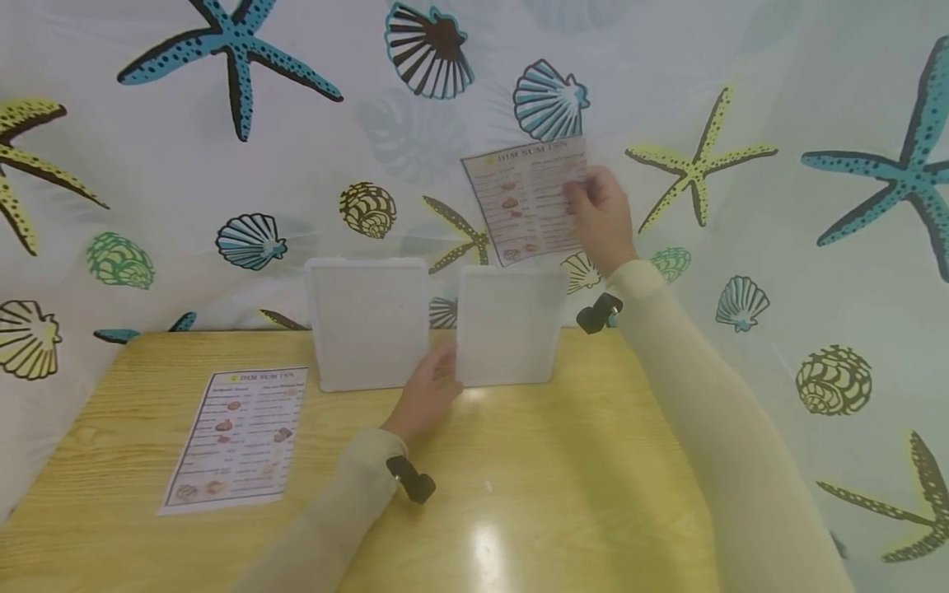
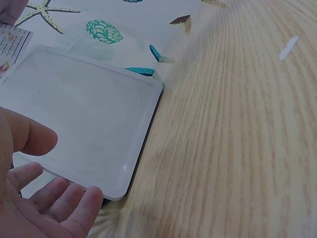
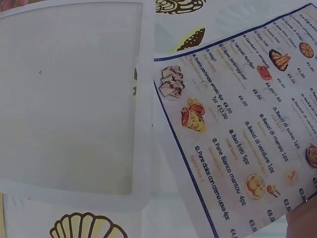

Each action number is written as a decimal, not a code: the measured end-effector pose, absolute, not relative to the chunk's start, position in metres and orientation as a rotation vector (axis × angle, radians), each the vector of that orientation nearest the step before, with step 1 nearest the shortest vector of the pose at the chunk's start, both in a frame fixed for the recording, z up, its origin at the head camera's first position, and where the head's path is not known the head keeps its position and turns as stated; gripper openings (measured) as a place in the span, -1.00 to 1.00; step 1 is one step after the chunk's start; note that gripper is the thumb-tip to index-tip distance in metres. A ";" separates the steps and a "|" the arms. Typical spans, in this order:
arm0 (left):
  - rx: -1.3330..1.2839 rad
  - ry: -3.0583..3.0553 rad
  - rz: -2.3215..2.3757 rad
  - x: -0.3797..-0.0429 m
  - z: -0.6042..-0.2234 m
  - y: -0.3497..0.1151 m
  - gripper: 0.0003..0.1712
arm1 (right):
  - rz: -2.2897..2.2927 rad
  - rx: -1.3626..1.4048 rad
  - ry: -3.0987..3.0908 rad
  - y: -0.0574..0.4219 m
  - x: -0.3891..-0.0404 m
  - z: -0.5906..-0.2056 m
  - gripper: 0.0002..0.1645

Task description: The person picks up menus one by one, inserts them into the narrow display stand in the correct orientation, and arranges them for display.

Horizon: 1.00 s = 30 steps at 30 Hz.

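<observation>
Above the table, my right hand [image 1: 604, 218] pinches the right edge of a printed dim sum menu sheet [image 1: 519, 206], which is tilted. The right wrist view shows its print and food pictures [image 3: 255, 186] close up. Two white rectangular framed panels stand upright side by side, the left panel [image 1: 371, 325] and the right panel [image 1: 510, 325]. My left hand [image 1: 428, 391] is at the right panel's left edge. In the left wrist view its fingertips [image 2: 91, 201] meet that panel's edge [image 2: 84, 119], with the thumb apart from the fingers.
A second menu sheet [image 1: 237, 441] lies flat on the wooden table [image 1: 519, 494], left of the panels. Behind the table hangs a white cloth [image 1: 311, 165] printed with shells and starfish; it also runs down the right side.
</observation>
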State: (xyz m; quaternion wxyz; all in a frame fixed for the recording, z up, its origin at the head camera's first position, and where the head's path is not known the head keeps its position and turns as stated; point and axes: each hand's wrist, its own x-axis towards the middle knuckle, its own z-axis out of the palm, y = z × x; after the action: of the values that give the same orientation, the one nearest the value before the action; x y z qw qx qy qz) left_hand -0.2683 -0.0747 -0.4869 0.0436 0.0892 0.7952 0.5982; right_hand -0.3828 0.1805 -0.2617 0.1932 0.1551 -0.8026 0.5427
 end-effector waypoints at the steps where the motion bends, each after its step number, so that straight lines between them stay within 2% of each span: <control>1: 0.269 2.431 1.828 -0.268 -0.487 -0.075 -0.23 | 1.508 0.429 -2.255 0.181 -0.383 -0.261 -0.73; 10: 0.288 2.439 1.831 -0.268 -0.488 -0.075 -0.21 | 1.556 0.390 -2.258 0.182 -0.367 -0.246 -0.76; 30: 0.289 2.450 1.819 -0.265 -0.487 -0.075 -0.23 | 1.540 0.400 -2.325 0.176 -0.380 -0.257 -0.73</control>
State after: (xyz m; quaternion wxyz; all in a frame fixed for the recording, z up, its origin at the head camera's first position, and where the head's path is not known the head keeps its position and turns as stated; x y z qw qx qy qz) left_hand -0.2654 -0.0751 -0.4871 0.0383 0.0942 0.7987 0.5930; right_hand -0.3796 0.1759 -0.2571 0.1616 0.1402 -0.8144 0.5394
